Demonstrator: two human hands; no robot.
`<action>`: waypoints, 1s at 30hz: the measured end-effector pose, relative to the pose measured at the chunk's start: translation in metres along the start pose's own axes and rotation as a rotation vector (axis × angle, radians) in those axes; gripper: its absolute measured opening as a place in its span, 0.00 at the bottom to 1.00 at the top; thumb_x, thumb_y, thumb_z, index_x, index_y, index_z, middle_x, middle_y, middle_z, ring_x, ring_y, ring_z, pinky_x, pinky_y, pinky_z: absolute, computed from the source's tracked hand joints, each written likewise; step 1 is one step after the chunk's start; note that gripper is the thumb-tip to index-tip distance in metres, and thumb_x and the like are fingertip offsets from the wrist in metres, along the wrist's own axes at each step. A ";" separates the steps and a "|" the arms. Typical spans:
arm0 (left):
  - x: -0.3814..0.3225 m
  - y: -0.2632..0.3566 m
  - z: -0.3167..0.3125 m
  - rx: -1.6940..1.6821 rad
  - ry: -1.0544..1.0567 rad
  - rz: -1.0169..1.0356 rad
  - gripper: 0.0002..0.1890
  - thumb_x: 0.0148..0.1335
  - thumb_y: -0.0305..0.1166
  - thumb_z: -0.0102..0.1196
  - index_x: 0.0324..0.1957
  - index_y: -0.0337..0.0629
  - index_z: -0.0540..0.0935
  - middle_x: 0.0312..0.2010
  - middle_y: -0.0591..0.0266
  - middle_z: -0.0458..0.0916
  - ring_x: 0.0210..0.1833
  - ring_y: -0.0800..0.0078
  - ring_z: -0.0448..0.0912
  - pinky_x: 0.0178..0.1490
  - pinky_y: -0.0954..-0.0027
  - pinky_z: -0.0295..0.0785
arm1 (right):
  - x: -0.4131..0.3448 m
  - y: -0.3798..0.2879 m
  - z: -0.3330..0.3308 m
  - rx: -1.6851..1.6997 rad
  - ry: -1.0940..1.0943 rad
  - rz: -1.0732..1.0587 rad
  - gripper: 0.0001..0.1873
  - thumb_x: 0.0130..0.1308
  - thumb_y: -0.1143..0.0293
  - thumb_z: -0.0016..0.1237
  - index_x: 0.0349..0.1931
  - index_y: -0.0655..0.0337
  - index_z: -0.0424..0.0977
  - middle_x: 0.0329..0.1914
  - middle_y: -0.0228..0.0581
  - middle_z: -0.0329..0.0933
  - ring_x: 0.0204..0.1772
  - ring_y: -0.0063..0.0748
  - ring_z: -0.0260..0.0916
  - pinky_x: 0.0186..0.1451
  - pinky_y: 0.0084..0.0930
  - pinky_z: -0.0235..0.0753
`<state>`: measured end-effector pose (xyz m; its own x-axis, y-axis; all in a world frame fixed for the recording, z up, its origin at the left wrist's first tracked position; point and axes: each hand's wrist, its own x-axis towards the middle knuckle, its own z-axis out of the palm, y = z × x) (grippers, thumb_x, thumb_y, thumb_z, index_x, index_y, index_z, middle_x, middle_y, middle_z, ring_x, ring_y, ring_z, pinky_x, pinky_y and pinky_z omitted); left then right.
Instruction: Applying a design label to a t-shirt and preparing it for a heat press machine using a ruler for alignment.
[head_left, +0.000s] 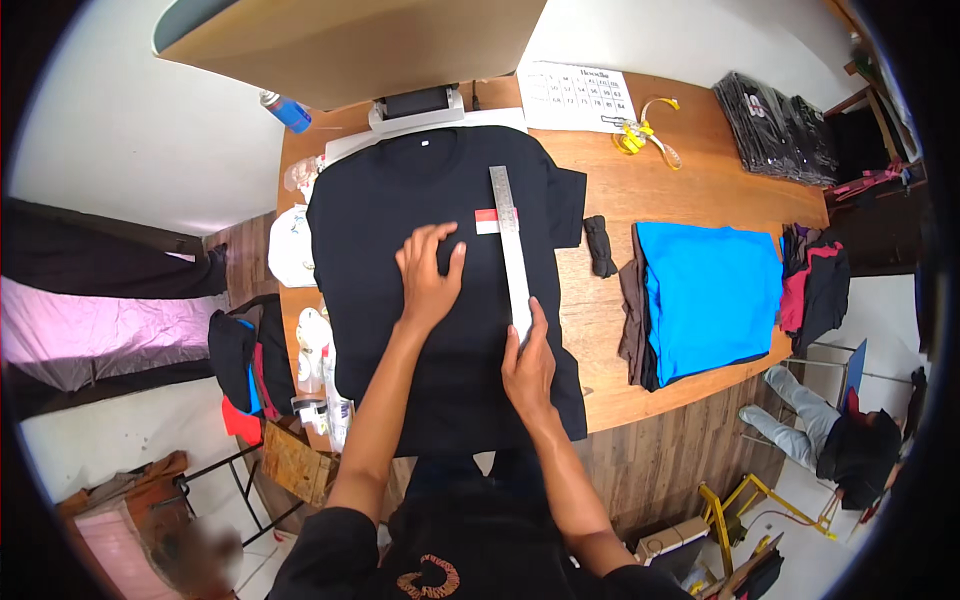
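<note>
A black T-shirt (375, 225) lies spread flat in front of me, its neckline at the far side. On its chest sits a small red-and-white rectangle (486, 222). A steel ruler (511, 262) runs lengthwise over the shirt and covers the rectangle's right part. My right hand (529, 369) grips the ruler's near end between thumb and fingers. Left of the rectangle, my left hand (431, 277) is empty, with thumb and index finger apart. Whether its palm presses on the cloth, I cannot tell.
Right of the shirt are a rolled black cloth (600, 246) and folded garments topped by a blue one (712, 292). A yellow tape measure (637, 139), a printed size chart (576, 97) and bagged black garments (780, 131) lie farther back. A heat press (345, 52) overhangs the far edge; a person (855, 450) sits at right.
</note>
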<state>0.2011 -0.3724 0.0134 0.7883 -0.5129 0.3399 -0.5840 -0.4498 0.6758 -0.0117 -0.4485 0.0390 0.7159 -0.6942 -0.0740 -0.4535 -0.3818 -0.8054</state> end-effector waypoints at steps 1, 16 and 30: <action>0.016 -0.005 0.005 0.005 0.006 0.040 0.19 0.77 0.35 0.65 0.66 0.46 0.84 0.58 0.58 0.82 0.63 0.57 0.79 0.70 0.54 0.64 | 0.004 -0.003 0.004 -0.031 -0.019 -0.007 0.28 0.87 0.72 0.49 0.80 0.71 0.61 0.64 0.76 0.81 0.61 0.73 0.85 0.62 0.51 0.83; 0.070 -0.040 0.048 0.065 -0.270 0.245 0.23 0.83 0.38 0.54 0.74 0.49 0.83 0.78 0.50 0.76 0.86 0.48 0.67 0.91 0.43 0.51 | 0.002 0.010 0.016 -0.212 0.012 -0.174 0.26 0.81 0.75 0.55 0.75 0.71 0.71 0.42 0.49 0.80 0.34 0.48 0.77 0.42 0.43 0.76; 0.063 -0.043 0.048 -0.027 -0.157 0.181 0.12 0.66 0.33 0.73 0.50 0.47 0.93 0.68 0.55 0.84 0.79 0.50 0.77 0.87 0.42 0.63 | -0.002 0.022 0.000 -0.234 -0.035 -0.210 0.24 0.81 0.74 0.54 0.73 0.74 0.74 0.39 0.47 0.79 0.37 0.46 0.74 0.43 0.41 0.70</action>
<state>0.2664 -0.4207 -0.0258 0.6303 -0.6916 0.3528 -0.7061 -0.3218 0.6307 -0.0227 -0.4557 0.0211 0.8231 -0.5652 0.0561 -0.4004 -0.6474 -0.6485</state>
